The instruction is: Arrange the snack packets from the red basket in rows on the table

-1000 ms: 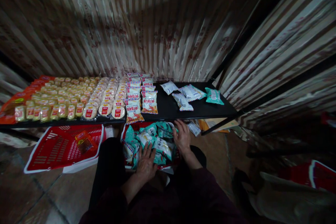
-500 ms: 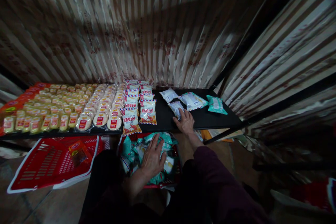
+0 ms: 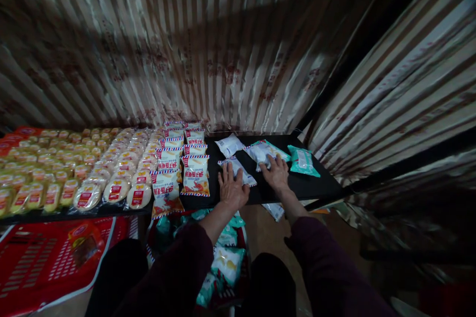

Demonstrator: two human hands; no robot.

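My left hand (image 3: 232, 188) lies flat on the black shelf (image 3: 316, 185), fingers spread, its fingertips on a white snack packet (image 3: 241, 171). My right hand (image 3: 275, 172) rests open with its fingers on a larger white and teal packet (image 3: 265, 151). Another white packet (image 3: 229, 145) lies behind them and a teal packet (image 3: 302, 160) to the right. Below the shelf edge, a red basket (image 3: 226, 297) holds several teal and white packets (image 3: 227, 262) between my knees.
Rows of red and white snack bags (image 3: 195, 178) and round wrapped cakes (image 3: 116, 189) fill the shelf's left part. A red basket (image 3: 44, 262) with one packet lies on the floor at left. Striped cloth hangs behind and to the right.
Both hands rose from the basket of packets to the shelf top. The right went first to the white packets, then the left followed. The view tilted upward.
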